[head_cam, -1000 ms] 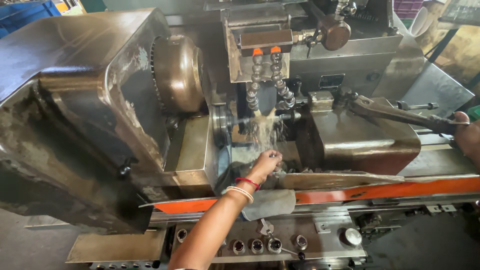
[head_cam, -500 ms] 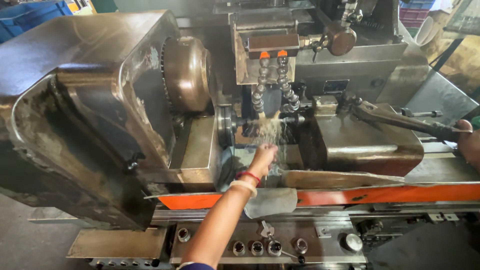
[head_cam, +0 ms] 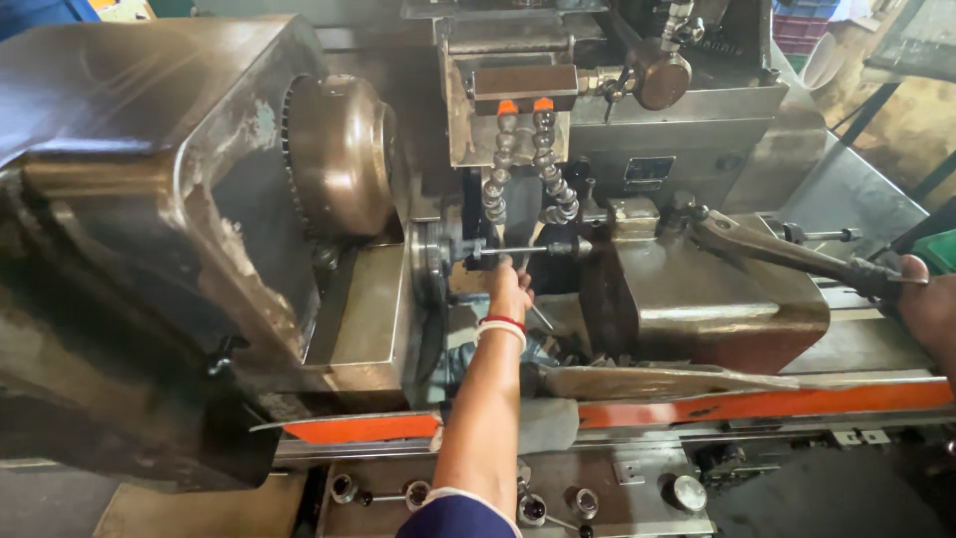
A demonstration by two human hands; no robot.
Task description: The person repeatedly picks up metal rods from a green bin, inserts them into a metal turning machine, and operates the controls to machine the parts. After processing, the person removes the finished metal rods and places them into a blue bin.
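Reaching into an oil-darkened metal grinding machine (head_cam: 149, 229), a person works with both bare hands. At far left sits the machine's bulky grey housing, with a round brown ribbed metal wheel cover (head_cam: 344, 154) fixed to its side. Just right of it, the left hand (head_cam: 509, 289), wrist ringed by red and white bangles (head_cam: 502, 327), stretches up to a thin dark metal rod (head_cam: 523, 250) held level between the machine's centres; the fingertips touch the rod from below, though whether they pinch it cannot be told. Two grey segmented coolant hoses with orange collars (head_cam: 523, 159) hang directly above the rod. Below the forearm runs an orange painted rail (head_cam: 757, 403) along the machine's front edge. Farther right, a long grey metal lever (head_cam: 777, 249) slants down from the tailstock block; the right hand (head_cam: 926, 304), at the frame's edge, is wrapped tight around its black-handled end
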